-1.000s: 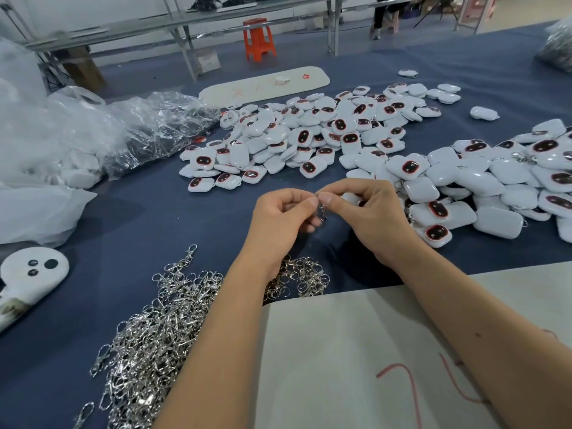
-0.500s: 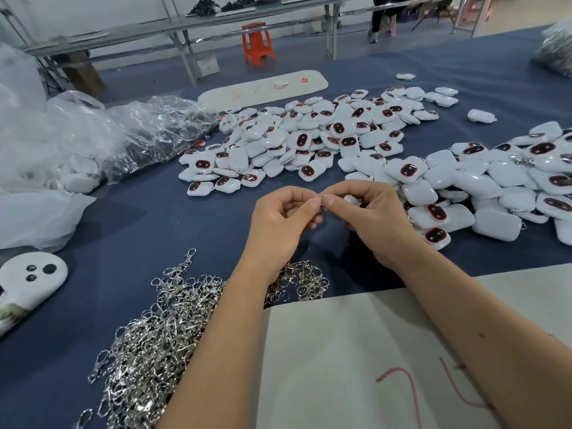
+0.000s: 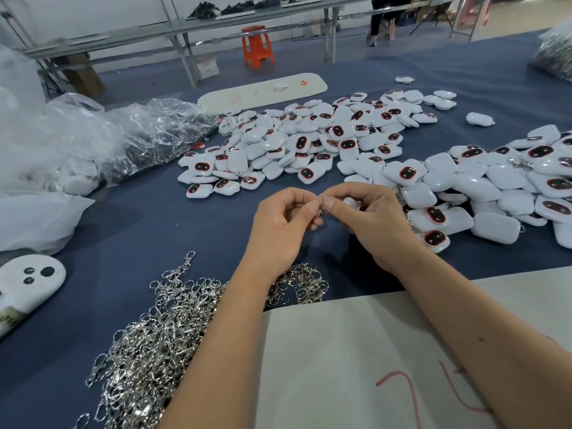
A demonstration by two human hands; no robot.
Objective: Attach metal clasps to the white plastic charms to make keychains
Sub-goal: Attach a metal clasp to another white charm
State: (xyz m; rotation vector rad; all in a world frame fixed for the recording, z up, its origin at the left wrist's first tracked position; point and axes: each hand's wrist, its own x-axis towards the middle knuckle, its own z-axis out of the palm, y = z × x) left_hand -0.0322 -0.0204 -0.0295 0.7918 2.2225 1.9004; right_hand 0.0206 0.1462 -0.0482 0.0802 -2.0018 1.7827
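Observation:
My left hand [image 3: 283,226] and my right hand [image 3: 368,219] meet above the blue table, thumbs tip to tip. Between the fingertips a small metal clasp [image 3: 322,209] is pinched by both hands. A white plastic charm [image 3: 351,202] sits tucked under my right fingers, mostly hidden. A heap of loose silver clasps [image 3: 148,345] lies at the near left, partly under my left forearm. Several white charms with dark red-rimmed faces form one pile [image 3: 309,140] beyond my hands and another pile [image 3: 495,187] to the right.
A white board [image 3: 356,366] with red marks lies under my right forearm. Clear plastic bags [image 3: 93,140] sit at the left, and a white ghost-shaped piece [image 3: 24,283] at the left edge. A long white tray [image 3: 263,91] lies far back. An orange stool [image 3: 257,46] stands behind the table.
Both hands stay together on the clasp, with only small finger shifts. The view has tilted slightly.

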